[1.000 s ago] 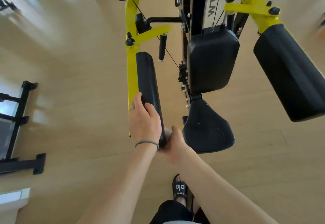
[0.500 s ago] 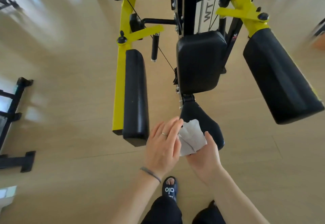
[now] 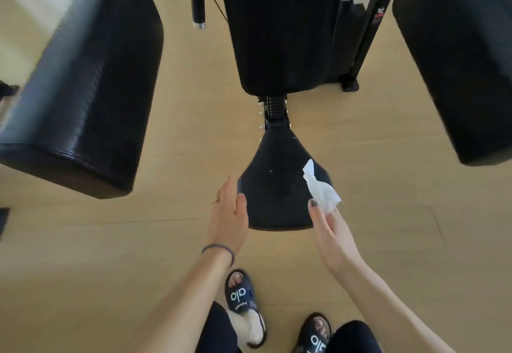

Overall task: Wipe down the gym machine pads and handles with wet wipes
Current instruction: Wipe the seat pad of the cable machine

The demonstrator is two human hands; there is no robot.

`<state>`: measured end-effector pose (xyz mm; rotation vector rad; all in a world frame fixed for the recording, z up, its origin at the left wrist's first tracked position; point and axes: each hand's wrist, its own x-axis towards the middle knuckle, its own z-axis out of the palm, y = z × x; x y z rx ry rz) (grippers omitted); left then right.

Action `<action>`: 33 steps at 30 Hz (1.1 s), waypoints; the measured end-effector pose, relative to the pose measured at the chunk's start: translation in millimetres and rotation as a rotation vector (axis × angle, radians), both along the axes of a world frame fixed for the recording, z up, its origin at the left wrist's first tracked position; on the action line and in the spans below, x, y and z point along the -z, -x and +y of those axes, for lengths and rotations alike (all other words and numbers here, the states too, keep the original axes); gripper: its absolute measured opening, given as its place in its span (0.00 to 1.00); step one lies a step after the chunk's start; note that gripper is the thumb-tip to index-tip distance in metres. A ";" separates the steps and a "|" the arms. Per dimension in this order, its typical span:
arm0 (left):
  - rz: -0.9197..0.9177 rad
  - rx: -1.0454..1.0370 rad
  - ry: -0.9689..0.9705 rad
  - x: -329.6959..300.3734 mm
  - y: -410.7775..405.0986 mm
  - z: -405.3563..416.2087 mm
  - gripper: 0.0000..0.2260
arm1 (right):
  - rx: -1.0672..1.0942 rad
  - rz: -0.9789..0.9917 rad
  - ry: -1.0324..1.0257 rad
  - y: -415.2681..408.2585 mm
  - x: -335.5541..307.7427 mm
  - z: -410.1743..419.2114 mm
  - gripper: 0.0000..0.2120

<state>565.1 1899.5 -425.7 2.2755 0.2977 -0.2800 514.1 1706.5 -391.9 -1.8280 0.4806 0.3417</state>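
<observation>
You've left the left arm pad (image 3: 83,81) at 10 o'clock and closed in on the seat pad (image 3: 274,186), left hand (image 3: 228,217) now flat and relaxed at its 9 o'clock edge, right hand (image 3: 329,230) pinching the wet wipe (image 3: 318,186) over its 3 o'clock side, so the seat looks next.

Left hand (image 3: 227,215): forearm reaching forward, fingers straight and together, thumb alongside, band at wrist, ring on one finger | Right hand (image 3: 329,230): forearm reaching forward from lower right, thumb and fingers pinching, grip closed on a white wipe (image 3: 318,186) | Hands apart, at about equal reach
</observation>
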 end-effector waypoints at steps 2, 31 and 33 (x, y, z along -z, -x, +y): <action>0.034 -0.050 0.041 34.2 -8.8 1.2 0.25 | -0.158 -0.126 0.164 -4.2 34.7 2.2 0.24; -0.225 -0.278 0.183 180.3 -53.4 -15.1 0.26 | -0.870 -0.769 0.978 -17.1 213.3 21.5 0.32; -0.234 -0.293 0.197 183.2 -57.0 -13.6 0.28 | -0.892 -0.744 0.930 -36.2 206.2 28.0 0.33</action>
